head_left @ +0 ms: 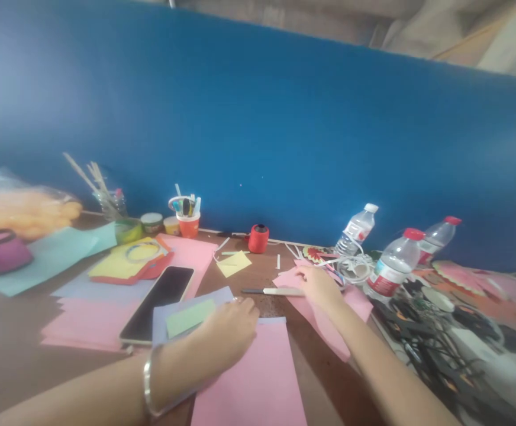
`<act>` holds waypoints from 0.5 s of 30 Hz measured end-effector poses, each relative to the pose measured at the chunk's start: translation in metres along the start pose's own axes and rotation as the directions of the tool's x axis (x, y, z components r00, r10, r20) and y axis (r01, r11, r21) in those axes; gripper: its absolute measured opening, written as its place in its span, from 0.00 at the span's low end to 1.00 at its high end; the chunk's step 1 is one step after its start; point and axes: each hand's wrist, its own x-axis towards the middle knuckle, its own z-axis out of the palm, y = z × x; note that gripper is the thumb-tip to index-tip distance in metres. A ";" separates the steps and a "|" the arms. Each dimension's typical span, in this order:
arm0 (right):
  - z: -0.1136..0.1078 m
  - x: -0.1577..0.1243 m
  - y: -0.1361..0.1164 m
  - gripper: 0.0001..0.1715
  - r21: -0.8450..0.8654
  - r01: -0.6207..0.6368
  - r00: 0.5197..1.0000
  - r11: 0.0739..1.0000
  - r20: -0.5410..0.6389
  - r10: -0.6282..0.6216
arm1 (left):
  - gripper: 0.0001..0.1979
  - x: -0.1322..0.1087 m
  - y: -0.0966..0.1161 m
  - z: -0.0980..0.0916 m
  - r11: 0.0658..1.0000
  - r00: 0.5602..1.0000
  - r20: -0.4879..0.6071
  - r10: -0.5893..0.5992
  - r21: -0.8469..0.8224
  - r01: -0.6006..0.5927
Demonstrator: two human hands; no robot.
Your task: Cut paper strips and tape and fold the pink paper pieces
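My left hand (234, 328), with a silver bangle at the wrist, rests with curled fingers over the top of a pink sheet (251, 378) and the edge of a lavender sheet (160, 319). Its fingertips are hidden. A pale green paper strip (190, 318) lies on the lavender sheet beside it. Farther forward on the right, my right hand (318, 287) pinches at a piece of pink paper (291, 277); its fingertips are blurred. Close beside this hand lies a slim knife (282, 291) with a dark tip and pale handle, pointing left.
Left are a phone (158, 305), a yellow-orange paper stack (127, 260) and teal sheets (49, 260). A red cup of tools (189, 223) and a red round object (258, 239) stand near the blue wall. Bottles (393, 266) and tangled cables (422, 337) crowd the right.
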 end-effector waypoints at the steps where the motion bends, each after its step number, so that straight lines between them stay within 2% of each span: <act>1: -0.002 0.002 0.005 0.17 0.009 -0.045 0.999 0.999 -0.014 0.045 | 0.11 0.007 0.008 0.001 0.996 1.000 -0.002 -0.015 -0.087 0.015; 4: -0.007 0.009 0.020 0.15 0.021 -0.179 0.984 0.984 -0.007 0.179 | 0.15 0.025 0.028 0.008 0.992 0.998 -0.019 -0.059 -0.115 0.056; 6: -0.011 0.013 0.031 0.13 0.016 -0.257 0.967 0.966 0.011 0.256 | 0.16 0.034 0.032 0.012 0.985 0.995 -0.016 -0.096 -0.143 0.092; 10: -0.019 0.017 0.056 0.17 -0.017 -0.365 0.930 0.931 0.047 0.366 | 0.20 0.042 0.024 0.016 0.959 0.991 -0.012 -0.134 -0.253 0.127; 15: -0.021 0.016 0.081 0.18 -0.085 -0.466 0.883 0.881 0.019 0.469 | 0.14 0.045 0.014 0.017 0.894 0.976 0.027 -0.214 -0.398 0.207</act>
